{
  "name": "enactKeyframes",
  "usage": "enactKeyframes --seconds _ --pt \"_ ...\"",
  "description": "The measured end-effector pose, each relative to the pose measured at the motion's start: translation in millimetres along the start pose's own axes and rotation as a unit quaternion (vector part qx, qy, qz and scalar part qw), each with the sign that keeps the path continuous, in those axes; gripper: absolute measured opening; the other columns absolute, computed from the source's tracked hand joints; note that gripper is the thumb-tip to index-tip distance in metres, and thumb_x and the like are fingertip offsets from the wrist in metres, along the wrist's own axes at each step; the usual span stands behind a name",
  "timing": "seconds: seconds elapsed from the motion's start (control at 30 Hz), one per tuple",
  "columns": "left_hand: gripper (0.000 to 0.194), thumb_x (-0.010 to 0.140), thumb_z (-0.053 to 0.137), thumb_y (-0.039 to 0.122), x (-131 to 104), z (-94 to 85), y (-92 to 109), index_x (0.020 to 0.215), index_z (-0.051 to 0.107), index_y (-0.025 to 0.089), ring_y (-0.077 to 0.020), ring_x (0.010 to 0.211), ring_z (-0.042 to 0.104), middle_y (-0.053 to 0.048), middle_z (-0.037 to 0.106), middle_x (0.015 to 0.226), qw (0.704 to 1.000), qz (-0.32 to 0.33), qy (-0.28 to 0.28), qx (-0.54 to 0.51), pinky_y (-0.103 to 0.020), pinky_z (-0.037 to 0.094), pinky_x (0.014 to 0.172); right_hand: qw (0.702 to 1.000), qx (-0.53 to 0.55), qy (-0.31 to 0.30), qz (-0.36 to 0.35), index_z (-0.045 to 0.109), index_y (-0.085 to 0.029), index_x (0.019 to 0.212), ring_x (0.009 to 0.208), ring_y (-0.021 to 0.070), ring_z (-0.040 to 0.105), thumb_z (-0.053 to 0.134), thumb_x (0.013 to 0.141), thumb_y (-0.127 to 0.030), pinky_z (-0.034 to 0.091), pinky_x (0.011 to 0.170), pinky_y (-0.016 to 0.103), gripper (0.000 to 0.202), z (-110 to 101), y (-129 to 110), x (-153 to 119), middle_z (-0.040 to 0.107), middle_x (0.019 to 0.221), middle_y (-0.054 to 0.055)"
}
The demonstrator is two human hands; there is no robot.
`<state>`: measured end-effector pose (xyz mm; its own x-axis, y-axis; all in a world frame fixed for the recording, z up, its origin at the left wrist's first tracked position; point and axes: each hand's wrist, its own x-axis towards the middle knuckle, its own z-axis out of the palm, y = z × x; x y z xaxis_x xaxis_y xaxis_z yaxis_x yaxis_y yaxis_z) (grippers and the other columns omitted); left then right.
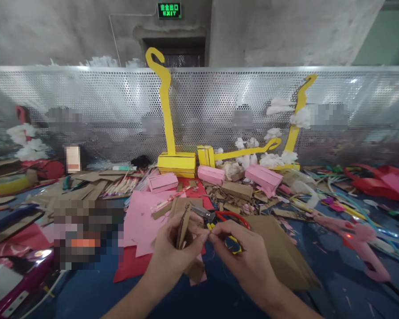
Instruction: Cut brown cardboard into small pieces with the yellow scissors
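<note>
My left hand [176,248] is closed around a narrow brown cardboard piece [183,227], which stands on edge between the thumb and fingers. My right hand [244,250] is closed, its thumb and forefinger pinched together against the left fingertips; whatever they pinch is too small to make out. Just beyond the hands lies a cutting tool with metal jaws [201,211] and red handles [234,215], partly covered by my fingers. Yellow tool handles [233,244] show behind the right hand. Pink paper sheets [141,221] lie left of my hands over red paper [131,269].
A pink glue gun [357,241] with a lit red light lies at right. Brown cardboard [279,252] is beside my right hand. Yellow hooked stands [166,115] and pink boxes [264,178] sit at the back, before a perforated metal panel [202,102]. Cardboard scraps [234,190] litter the middle.
</note>
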<state>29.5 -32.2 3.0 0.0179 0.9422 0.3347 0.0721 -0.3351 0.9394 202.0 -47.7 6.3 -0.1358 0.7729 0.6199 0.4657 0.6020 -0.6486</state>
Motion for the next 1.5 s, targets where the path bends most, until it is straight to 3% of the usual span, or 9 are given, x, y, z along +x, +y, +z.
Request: enactKeyframes --seconds 0.47,0.6,1.13,1.33,1.5 --pt "0.02 0.076 0.075 0.024 -9 -0.8 9 0.094 0.067 0.02 -0.0117 0.052 0.051 0.003 0.063 0.064 1.0 -0.011 -0.028 0.004 -0.02 0.039 0.049 0.999 -0.023 0.047 0.001 0.06 -0.021 0.07 0.058 0.0128 0.059 0.052 0.076 -0.013 0.046 0.056 0.021 0.013 6 -3 3 0.062 0.063 -0.002" --pt "0.02 0.076 0.075 0.023 -8 -0.5 9 0.094 0.067 0.02 -0.0091 0.05 0.046 0.005 0.058 0.062 1.0 -0.014 -0.027 0.006 -0.018 0.037 0.048 0.999 -0.001 0.041 0.033 0.059 -0.021 0.071 0.06 0.0135 0.059 0.053 0.079 -0.015 0.048 0.057 0.021 0.012 5 0 4 0.061 0.065 -0.001" --pt "0.022 0.073 0.077 0.028 -4 5.7 13 0.092 0.068 0.019 -0.0119 0.052 0.052 0.004 0.058 0.057 1.0 -0.022 0.018 -0.008 -0.02 0.043 0.051 0.999 -0.011 0.05 0.003 0.068 -0.023 0.075 0.06 0.0145 0.067 0.061 0.083 -0.019 0.054 0.063 0.021 0.011 2 -3 1 0.072 0.069 -0.001" --pt "0.024 0.076 0.077 0.032 -7 4.2 -1 0.096 0.068 0.02 -0.0153 0.061 0.061 -0.001 0.069 0.071 1.0 -0.022 0.012 -0.001 -0.023 0.045 0.055 0.998 -0.019 0.048 0.025 0.066 -0.023 0.074 0.058 0.0128 0.064 0.059 0.08 -0.017 0.051 0.06 0.018 0.011 2 -4 2 0.069 0.066 -0.003" --pt "0.026 0.076 0.077 0.031 -5 5.9 5 0.096 0.067 0.019 -0.0185 0.064 0.067 -0.002 0.072 0.068 0.999 -0.035 0.004 -0.014 -0.025 0.049 0.057 0.999 -0.014 0.027 0.039 0.063 -0.023 0.074 0.059 0.012 0.062 0.055 0.082 -0.017 0.048 0.058 0.017 0.012 3 -7 3 0.066 0.066 -0.004"
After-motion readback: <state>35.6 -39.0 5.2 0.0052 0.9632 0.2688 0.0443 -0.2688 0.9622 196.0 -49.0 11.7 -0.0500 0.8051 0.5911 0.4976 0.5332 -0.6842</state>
